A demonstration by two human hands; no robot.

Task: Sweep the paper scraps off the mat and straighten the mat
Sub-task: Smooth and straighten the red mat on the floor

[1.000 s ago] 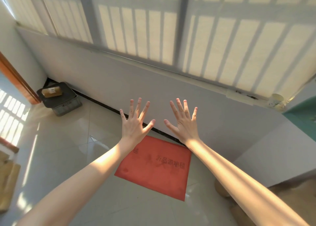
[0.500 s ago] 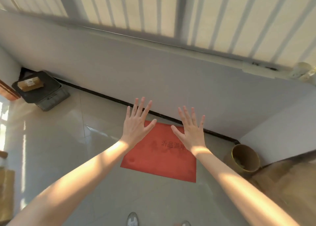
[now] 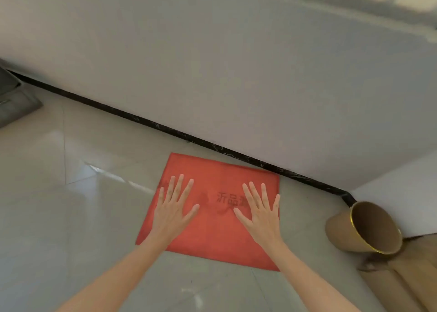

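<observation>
A red rectangular mat [image 3: 214,236] with dark printed characters lies on the pale tiled floor, close to the wall's black skirting and turned at a slight angle to it. My left hand [image 3: 172,211] is held over the mat's left part with fingers straight and spread. My right hand [image 3: 260,213] is held the same way over the mat's right part, covering some of the print. Both palms face down and hold nothing. No paper scraps show on the mat.
A tan bin with a gold rim [image 3: 364,227] stands in the corner to the right of the mat. A dark grey box [image 3: 14,101] sits at the far left by the wall. Brown fabric or cardboard [image 3: 406,278] lies at the lower right.
My view has tilted down from the window to the floor. Both spread hands now appear over the mat instead of in front of the wall, and the bin has come into view.
</observation>
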